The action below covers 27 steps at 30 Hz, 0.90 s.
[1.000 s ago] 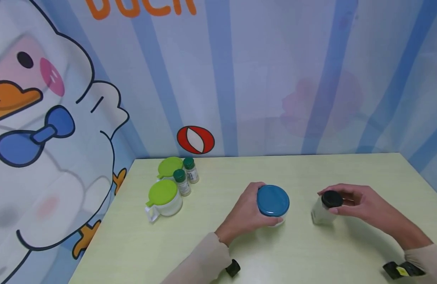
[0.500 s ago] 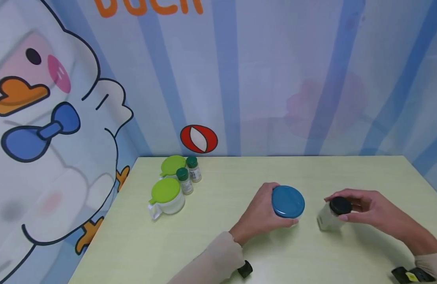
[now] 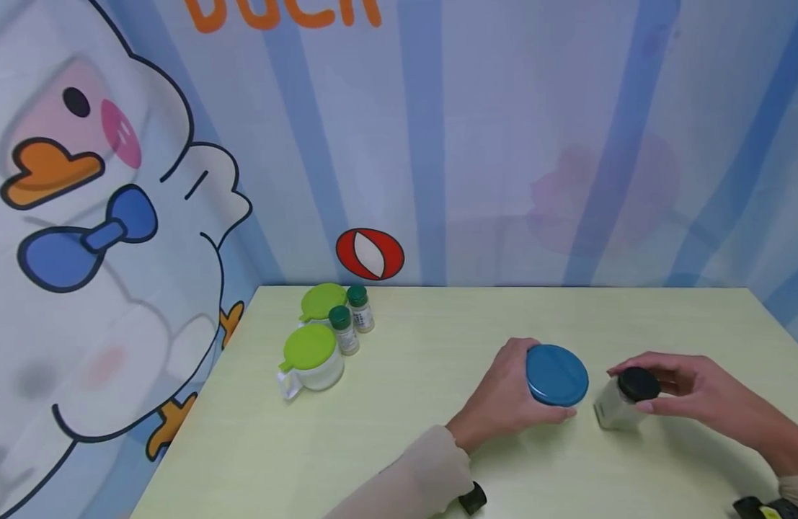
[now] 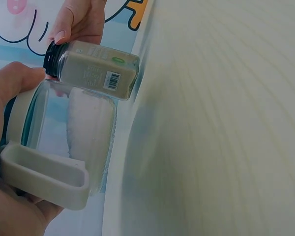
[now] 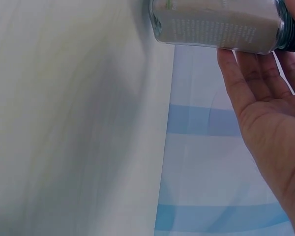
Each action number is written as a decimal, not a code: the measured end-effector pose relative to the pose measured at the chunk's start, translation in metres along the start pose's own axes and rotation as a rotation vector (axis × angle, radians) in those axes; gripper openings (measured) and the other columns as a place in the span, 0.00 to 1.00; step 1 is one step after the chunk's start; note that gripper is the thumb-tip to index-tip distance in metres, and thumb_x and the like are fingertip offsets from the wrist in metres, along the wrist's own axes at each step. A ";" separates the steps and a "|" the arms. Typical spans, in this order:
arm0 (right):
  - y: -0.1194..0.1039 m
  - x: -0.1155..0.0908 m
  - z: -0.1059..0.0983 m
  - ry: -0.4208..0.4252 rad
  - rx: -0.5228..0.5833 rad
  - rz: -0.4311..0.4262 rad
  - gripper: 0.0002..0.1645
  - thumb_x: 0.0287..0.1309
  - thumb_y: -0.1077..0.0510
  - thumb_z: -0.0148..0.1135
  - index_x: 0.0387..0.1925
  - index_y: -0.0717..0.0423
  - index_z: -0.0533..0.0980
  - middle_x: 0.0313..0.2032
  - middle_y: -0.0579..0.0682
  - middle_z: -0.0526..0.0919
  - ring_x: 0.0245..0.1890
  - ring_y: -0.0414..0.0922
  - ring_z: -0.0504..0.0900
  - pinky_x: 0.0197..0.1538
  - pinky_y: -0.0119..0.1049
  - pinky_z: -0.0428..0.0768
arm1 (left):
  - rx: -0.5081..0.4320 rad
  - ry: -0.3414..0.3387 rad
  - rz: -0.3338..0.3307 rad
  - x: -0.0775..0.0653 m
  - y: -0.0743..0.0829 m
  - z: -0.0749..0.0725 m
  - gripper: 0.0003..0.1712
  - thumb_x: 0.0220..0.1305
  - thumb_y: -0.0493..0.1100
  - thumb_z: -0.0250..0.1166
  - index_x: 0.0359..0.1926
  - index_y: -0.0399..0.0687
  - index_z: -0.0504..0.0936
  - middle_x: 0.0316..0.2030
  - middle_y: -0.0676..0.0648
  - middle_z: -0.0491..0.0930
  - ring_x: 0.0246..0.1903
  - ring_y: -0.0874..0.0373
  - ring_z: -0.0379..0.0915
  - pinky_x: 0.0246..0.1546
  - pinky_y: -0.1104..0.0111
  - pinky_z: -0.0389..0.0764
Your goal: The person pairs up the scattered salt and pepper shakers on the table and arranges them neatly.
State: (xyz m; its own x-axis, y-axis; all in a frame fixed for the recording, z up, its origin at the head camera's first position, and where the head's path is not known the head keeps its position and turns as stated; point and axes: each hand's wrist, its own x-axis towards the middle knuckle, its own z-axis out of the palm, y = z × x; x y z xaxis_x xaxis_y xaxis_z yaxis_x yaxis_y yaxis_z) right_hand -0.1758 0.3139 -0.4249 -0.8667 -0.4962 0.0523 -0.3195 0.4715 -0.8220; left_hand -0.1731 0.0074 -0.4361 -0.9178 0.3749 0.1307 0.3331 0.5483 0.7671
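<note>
My left hand (image 3: 509, 393) grips a glass jar with a blue lid (image 3: 557, 375), its fingers and thumb round the top. In the left wrist view the jar's clear glass wall (image 4: 54, 115) and white handle (image 4: 44, 177) show, with pale contents inside. To its right, my right hand (image 3: 703, 393) holds a seasoning jar (image 3: 614, 409) by its black cap (image 3: 639, 383), between thumb and fingers. A barcode label and beige contents show on this squarish seasoning jar (image 4: 96, 69). Both jars are upright, side by side with a narrow gap in the head view.
Two white pots with green lids (image 3: 310, 347) (image 3: 324, 300) stand at the table's back left. Beside them are two small green-capped shakers (image 3: 344, 331) (image 3: 361, 310). A printed duck wall (image 3: 133, 303) borders the left side, and a striped backdrop (image 3: 502, 144) rises behind the table (image 3: 399, 411).
My left hand has carried the blue-lidded jar to the right, closing most of the gap to the seasoning jar. The right hand keeps its hold on the cap. The head view has shifted slightly.
</note>
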 end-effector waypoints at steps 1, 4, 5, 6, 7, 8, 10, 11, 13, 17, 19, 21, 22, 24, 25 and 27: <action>0.001 -0.001 0.000 0.003 -0.005 0.001 0.27 0.65 0.59 0.67 0.65 0.54 0.74 0.57 0.41 0.82 0.51 0.36 0.84 0.46 0.36 0.85 | 0.005 -0.005 0.002 0.000 0.001 0.001 0.53 0.48 0.63 0.79 0.71 0.55 0.63 0.61 0.56 0.69 0.58 0.63 0.70 0.51 0.68 0.81; 0.003 -0.003 0.000 0.008 -0.013 0.014 0.29 0.65 0.57 0.67 0.66 0.54 0.73 0.58 0.40 0.81 0.52 0.35 0.83 0.47 0.36 0.85 | 0.028 -0.014 0.007 0.001 0.002 0.005 0.54 0.49 0.64 0.79 0.71 0.55 0.63 0.62 0.57 0.69 0.58 0.63 0.70 0.51 0.69 0.81; 0.003 -0.004 0.000 0.010 -0.015 0.018 0.29 0.65 0.56 0.67 0.66 0.53 0.73 0.58 0.40 0.81 0.53 0.35 0.83 0.48 0.36 0.85 | 0.033 -0.016 0.006 0.001 0.003 0.006 0.54 0.49 0.64 0.79 0.72 0.55 0.62 0.62 0.57 0.69 0.58 0.63 0.70 0.51 0.69 0.81; 0.003 -0.004 0.000 0.010 -0.019 0.019 0.29 0.65 0.56 0.67 0.66 0.53 0.73 0.58 0.40 0.81 0.53 0.34 0.83 0.48 0.36 0.85 | 0.038 -0.017 0.007 0.001 0.003 0.008 0.54 0.49 0.64 0.79 0.72 0.55 0.62 0.62 0.57 0.69 0.58 0.64 0.70 0.52 0.69 0.81; 0.003 -0.005 0.000 0.009 -0.016 0.022 0.29 0.65 0.56 0.67 0.66 0.53 0.73 0.58 0.40 0.80 0.53 0.35 0.83 0.48 0.36 0.85 | 0.044 -0.017 0.007 0.002 0.004 0.009 0.54 0.49 0.64 0.79 0.72 0.55 0.62 0.61 0.57 0.69 0.58 0.64 0.70 0.52 0.69 0.80; 0.004 -0.006 0.000 0.008 -0.016 0.027 0.29 0.65 0.56 0.67 0.66 0.53 0.73 0.58 0.40 0.80 0.53 0.34 0.83 0.49 0.37 0.85 | 0.049 -0.017 0.008 0.002 0.005 0.010 0.54 0.48 0.64 0.79 0.71 0.55 0.62 0.61 0.57 0.69 0.58 0.64 0.70 0.52 0.70 0.80; 0.004 -0.007 0.000 0.008 -0.017 0.034 0.29 0.65 0.55 0.67 0.66 0.53 0.73 0.58 0.40 0.80 0.53 0.34 0.83 0.49 0.37 0.85 | 0.056 -0.015 0.008 0.002 0.007 0.012 0.54 0.48 0.64 0.79 0.71 0.55 0.63 0.61 0.57 0.69 0.58 0.64 0.70 0.51 0.70 0.80; 0.004 -0.008 0.000 0.008 -0.017 0.036 0.29 0.65 0.56 0.67 0.66 0.53 0.73 0.58 0.40 0.80 0.53 0.34 0.83 0.49 0.37 0.85 | 0.058 -0.014 0.009 0.003 0.007 0.013 0.54 0.48 0.63 0.79 0.71 0.55 0.63 0.60 0.57 0.69 0.57 0.64 0.70 0.51 0.70 0.80; 0.004 -0.010 -0.001 0.009 -0.011 0.043 0.29 0.65 0.56 0.67 0.66 0.53 0.73 0.57 0.39 0.80 0.53 0.33 0.83 0.49 0.37 0.85 | 0.060 -0.013 0.011 0.003 0.009 0.015 0.54 0.48 0.64 0.79 0.71 0.55 0.63 0.60 0.57 0.69 0.57 0.64 0.70 0.51 0.71 0.80; 0.006 -0.013 -0.002 0.009 0.006 0.037 0.29 0.66 0.58 0.67 0.67 0.55 0.72 0.57 0.38 0.80 0.53 0.33 0.83 0.49 0.39 0.85 | 0.058 -0.020 0.025 0.004 0.012 0.019 0.53 0.48 0.64 0.79 0.70 0.56 0.63 0.61 0.57 0.69 0.57 0.65 0.70 0.50 0.71 0.80; 0.007 -0.014 -0.003 0.009 0.015 0.034 0.29 0.66 0.58 0.66 0.67 0.55 0.72 0.57 0.38 0.80 0.53 0.33 0.83 0.49 0.39 0.85 | 0.058 -0.023 0.035 0.004 0.013 0.020 0.53 0.48 0.64 0.79 0.70 0.55 0.63 0.61 0.57 0.69 0.57 0.65 0.70 0.50 0.72 0.80; 0.008 -0.015 -0.003 0.007 0.018 0.029 0.29 0.66 0.59 0.66 0.67 0.56 0.72 0.57 0.38 0.80 0.53 0.34 0.83 0.48 0.40 0.85 | 0.058 -0.026 0.044 0.005 0.014 0.022 0.53 0.48 0.64 0.79 0.71 0.55 0.63 0.61 0.58 0.69 0.58 0.65 0.69 0.50 0.72 0.80; 0.009 -0.015 -0.003 0.008 0.020 0.029 0.29 0.66 0.60 0.66 0.67 0.56 0.72 0.57 0.38 0.80 0.53 0.34 0.83 0.48 0.39 0.86 | 0.057 -0.027 0.049 0.006 0.014 0.022 0.53 0.48 0.64 0.78 0.71 0.55 0.63 0.61 0.58 0.69 0.58 0.65 0.69 0.50 0.72 0.80; 0.009 -0.015 -0.003 0.008 0.017 0.026 0.28 0.66 0.60 0.66 0.66 0.56 0.72 0.57 0.38 0.80 0.52 0.34 0.83 0.48 0.39 0.85 | 0.056 -0.030 0.052 0.006 0.015 0.023 0.53 0.49 0.64 0.78 0.71 0.55 0.63 0.61 0.58 0.68 0.57 0.66 0.69 0.50 0.72 0.80; 0.009 -0.016 -0.004 0.005 0.016 0.023 0.28 0.66 0.60 0.66 0.67 0.57 0.72 0.57 0.38 0.80 0.53 0.33 0.82 0.48 0.38 0.85 | 0.056 -0.032 0.053 0.007 0.015 0.024 0.53 0.49 0.64 0.78 0.71 0.55 0.63 0.61 0.58 0.68 0.57 0.66 0.69 0.50 0.72 0.80; 0.010 -0.017 -0.005 0.005 0.025 0.022 0.28 0.66 0.61 0.65 0.66 0.57 0.72 0.57 0.38 0.80 0.53 0.33 0.82 0.47 0.39 0.86 | 0.058 -0.035 0.054 0.007 0.016 0.025 0.53 0.49 0.64 0.78 0.70 0.55 0.63 0.60 0.58 0.68 0.57 0.66 0.69 0.49 0.72 0.80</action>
State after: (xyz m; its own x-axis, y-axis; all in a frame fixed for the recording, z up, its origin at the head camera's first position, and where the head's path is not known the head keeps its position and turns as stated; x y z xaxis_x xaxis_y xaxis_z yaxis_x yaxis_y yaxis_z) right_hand -0.1663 0.3300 -0.4311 -0.8753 -0.4822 0.0372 -0.2912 0.4640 -0.8366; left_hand -0.1690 0.0374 -0.4381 -0.8903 0.4307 0.1482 0.3951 0.5684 0.7217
